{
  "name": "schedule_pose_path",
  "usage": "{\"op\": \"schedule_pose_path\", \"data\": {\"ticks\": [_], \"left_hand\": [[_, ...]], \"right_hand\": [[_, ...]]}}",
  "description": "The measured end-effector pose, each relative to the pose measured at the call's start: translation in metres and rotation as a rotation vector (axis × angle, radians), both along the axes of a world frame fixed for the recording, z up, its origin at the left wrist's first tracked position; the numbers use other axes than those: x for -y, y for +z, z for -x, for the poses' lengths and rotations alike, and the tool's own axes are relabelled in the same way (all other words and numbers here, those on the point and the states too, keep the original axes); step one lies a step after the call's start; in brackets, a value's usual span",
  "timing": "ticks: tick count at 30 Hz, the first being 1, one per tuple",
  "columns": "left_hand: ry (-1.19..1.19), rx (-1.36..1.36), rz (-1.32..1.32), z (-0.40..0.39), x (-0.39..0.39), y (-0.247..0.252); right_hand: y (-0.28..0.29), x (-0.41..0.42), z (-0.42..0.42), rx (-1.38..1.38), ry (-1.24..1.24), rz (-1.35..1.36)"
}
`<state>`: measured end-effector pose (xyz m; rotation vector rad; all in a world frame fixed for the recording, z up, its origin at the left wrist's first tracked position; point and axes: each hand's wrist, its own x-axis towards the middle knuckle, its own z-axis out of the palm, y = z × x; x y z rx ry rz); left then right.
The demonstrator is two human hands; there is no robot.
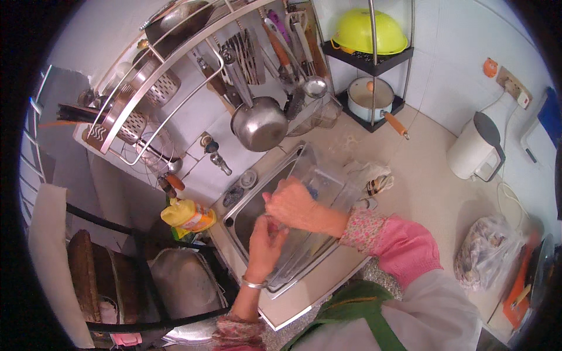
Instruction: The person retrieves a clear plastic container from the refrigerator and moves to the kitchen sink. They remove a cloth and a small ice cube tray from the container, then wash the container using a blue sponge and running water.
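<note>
Both of my hands are close together above the stainless-steel sink (243, 237). My right hand (292, 205) is curled into a loose fist, slightly blurred, its back toward me. Just below it, my left hand (264, 245) has bent fingers turned up toward the right one. Whether something small is between them is hidden. A clear plastic container (327, 182) rests over the sink's far right part, partly behind my right hand and forearm. Beneath my hands, more clear plastic edges show within the basin, too blurred to tell apart.
A wall tap (219, 163) juts out behind the sink, with a steel saucepan (261, 125) hanging nearby. A yellow bottle (189, 216) stands at the left. Rightward are a crumpled cloth (373, 177), a white electric kettle (474, 147) and a filled plastic bag (487, 252). A corner rack holds a lidded pot (370, 98).
</note>
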<state>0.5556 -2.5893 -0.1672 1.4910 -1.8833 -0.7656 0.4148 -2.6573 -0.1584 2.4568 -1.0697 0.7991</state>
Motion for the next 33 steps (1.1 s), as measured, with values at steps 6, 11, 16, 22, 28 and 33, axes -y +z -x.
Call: {"op": "schedule_pose_path", "data": {"ticks": [6, 11, 16, 22, 28, 33], "left_hand": [[0.138, -0.119, -0.024, 0.002, 0.007, -0.039], [0.152, -0.44, -0.063, -0.018, 0.013, -0.049], [0.224, -0.568, -0.096, -0.039, 0.015, -0.033], [0.316, -0.871, -0.092, -0.068, 0.013, -0.037], [0.284, -0.934, -0.019, -0.103, 0.019, -0.053], [0.324, -1.081, -0.059, -0.106, 0.025, -0.049]], "right_hand": [[0.011, -0.007, -0.007, -0.051, 0.018, -0.073], [0.028, 0.019, 0.015, 0.189, 0.008, 0.032], [0.02, 0.056, 0.053, 0.697, 0.0, -0.324], [0.029, 0.028, 0.003, 0.901, 0.372, -0.356], [0.066, 0.0, -0.04, 0.592, 0.43, -0.16], [0.05, 0.025, -0.034, 0.327, 0.293, -0.39]]}}
